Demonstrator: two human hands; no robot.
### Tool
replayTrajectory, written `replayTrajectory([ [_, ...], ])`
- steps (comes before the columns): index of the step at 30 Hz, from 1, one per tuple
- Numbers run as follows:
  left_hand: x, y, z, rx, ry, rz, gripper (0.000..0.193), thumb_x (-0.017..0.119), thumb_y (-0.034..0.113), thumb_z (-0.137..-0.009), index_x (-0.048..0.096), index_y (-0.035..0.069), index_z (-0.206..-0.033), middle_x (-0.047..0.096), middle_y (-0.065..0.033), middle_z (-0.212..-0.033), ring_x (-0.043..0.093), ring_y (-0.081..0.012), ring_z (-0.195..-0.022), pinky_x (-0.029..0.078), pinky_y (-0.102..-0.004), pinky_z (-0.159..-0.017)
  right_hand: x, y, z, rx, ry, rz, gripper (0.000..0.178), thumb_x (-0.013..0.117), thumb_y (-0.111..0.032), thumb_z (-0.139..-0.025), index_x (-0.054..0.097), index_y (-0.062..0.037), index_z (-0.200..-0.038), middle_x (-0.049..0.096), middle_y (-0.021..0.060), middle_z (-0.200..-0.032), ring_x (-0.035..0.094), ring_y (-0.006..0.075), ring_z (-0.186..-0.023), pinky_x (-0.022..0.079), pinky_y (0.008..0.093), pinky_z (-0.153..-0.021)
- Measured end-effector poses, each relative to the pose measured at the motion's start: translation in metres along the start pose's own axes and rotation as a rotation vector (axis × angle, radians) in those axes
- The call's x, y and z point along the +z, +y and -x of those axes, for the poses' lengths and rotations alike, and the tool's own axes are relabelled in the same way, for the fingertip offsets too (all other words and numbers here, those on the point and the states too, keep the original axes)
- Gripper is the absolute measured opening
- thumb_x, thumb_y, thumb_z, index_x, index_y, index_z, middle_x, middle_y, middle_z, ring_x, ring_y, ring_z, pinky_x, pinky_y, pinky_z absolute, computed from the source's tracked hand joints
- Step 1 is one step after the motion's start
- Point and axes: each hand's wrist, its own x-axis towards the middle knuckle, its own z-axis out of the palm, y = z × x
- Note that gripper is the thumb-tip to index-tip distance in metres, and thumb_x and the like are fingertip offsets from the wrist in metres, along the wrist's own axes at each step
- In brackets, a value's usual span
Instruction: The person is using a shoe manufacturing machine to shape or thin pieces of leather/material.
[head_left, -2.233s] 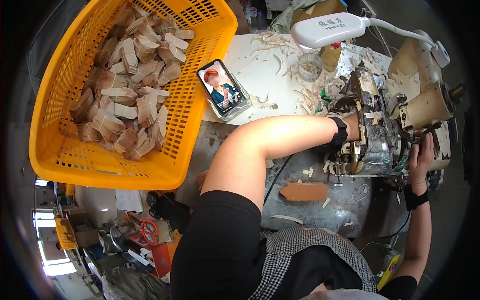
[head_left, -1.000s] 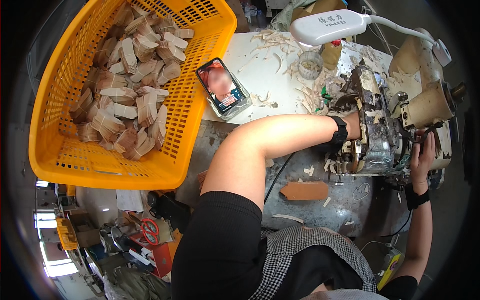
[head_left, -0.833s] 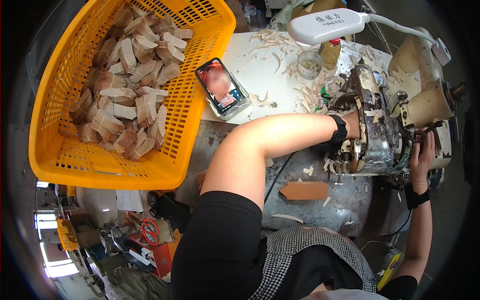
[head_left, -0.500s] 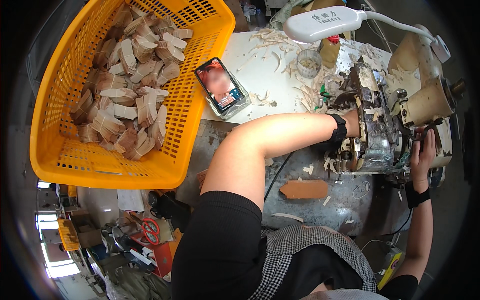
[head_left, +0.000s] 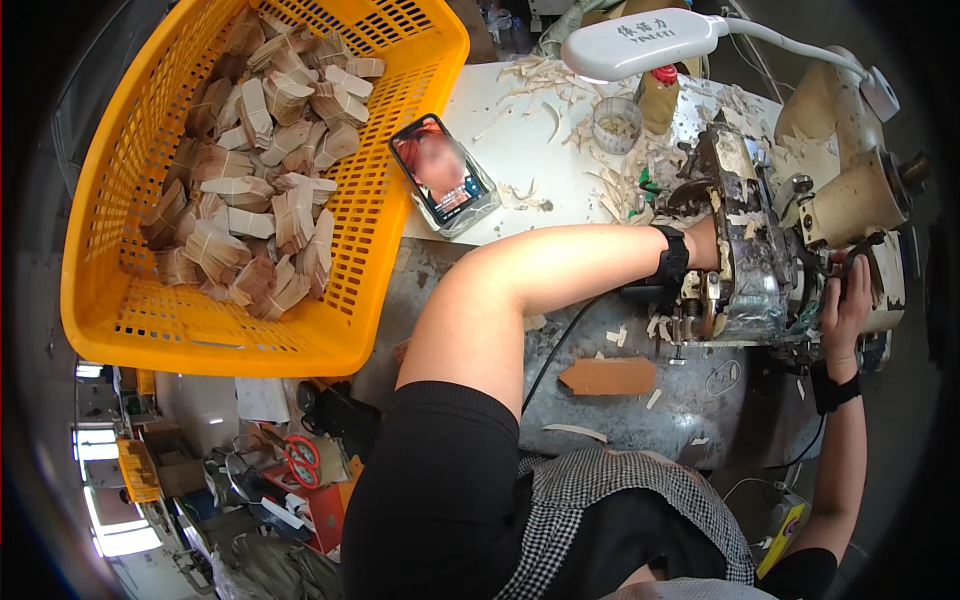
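A worn metal bench machine (head_left: 755, 270) stands at the right, with pale scraps stuck on and around it. My left hand (head_left: 704, 245) reaches into its left side; the fingers are hidden behind the machine body, so I cannot see what they hold. At the machine's right end is my right hand (head_left: 846, 308), its fingers stretched upward against a dark part beside the cream housing. Nothing gripped shows in that hand. A brown strap-shaped piece (head_left: 608, 378) with one pointed end lies on the grey metal tabletop (head_left: 640, 430) in front of the machine.
A yellow plastic basket (head_left: 400, 200) at the left holds several banded bundles of tan pieces. Beside it a phone (head_left: 440, 170) leans on a clear holder. A white lamp (head_left: 645, 43) overhangs the machine. Behind are a clear cup (head_left: 617, 128) and a red-capped bottle (head_left: 660, 100).
Both hands stay at the machine. My left forearm and elbow have shifted slightly left. The picture on the phone has changed.
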Motion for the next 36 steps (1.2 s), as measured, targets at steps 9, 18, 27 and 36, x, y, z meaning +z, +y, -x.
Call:
replayTrajectory([
  [9, -0.002, -0.017, 0.005, 0.221, -0.095, -0.326, 0.02, 0.064, 0.012, -0.081, 0.064, 0.002, -0.099, 0.065, -0.0166, -0.1, 0.059, -0.0331, -0.092, 0.046, -0.0396, -0.084, -0.004, -0.013, -0.006, -0.018, 0.035, 0.011, 0.027, 0.049, -0.006, -0.089, 0.051, 0.0036, -0.114, 0.051, 0.0188, -0.102, 0.052, 0.0358, -0.087, 0.043, 0.0379, -0.079],
  [18, -0.039, 0.027, 0.026, -0.732, -0.042, -0.223, 0.013, 0.065, 0.013, -0.078, 0.07, 0.002, -0.083, 0.069, -0.0165, -0.08, 0.067, -0.0316, -0.075, 0.052, -0.0356, -0.071, -0.004, -0.027, -0.017, -0.042, 0.096, -0.028, 0.022, 0.048, -0.003, -0.087, 0.054, 0.0022, -0.108, 0.051, 0.0161, -0.094, 0.053, 0.0323, -0.082, 0.044, 0.0358, -0.074],
  [27, -0.07, 0.092, 0.038, -0.61, -0.111, -0.283, 0.024, 0.06, 0.015, -0.081, 0.073, 0.01, -0.1, 0.072, -0.0111, -0.089, 0.069, -0.0224, -0.084, 0.053, -0.0329, -0.076, -0.008, -0.03, -0.014, 0.048, 0.097, -0.116, 0.016, 0.053, -0.002, -0.085, 0.056, -0.0006, -0.101, 0.052, 0.0149, -0.09, 0.055, 0.0318, -0.08, 0.045, 0.0382, -0.071],
  [36, -0.087, 0.161, 0.069, -0.58, -0.102, -0.501, 0.022, 0.068, 0.017, -0.082, 0.07, 0.009, -0.102, 0.066, -0.0086, -0.104, 0.059, -0.0217, -0.105, 0.043, -0.0329, -0.095, -0.017, -0.036, -0.022, 0.088, 0.039, -0.271, 0.011, 0.061, -0.008, -0.084, 0.059, -0.0035, -0.094, 0.053, 0.0122, -0.084, 0.056, 0.0277, -0.076, 0.045, 0.0367, -0.067],
])
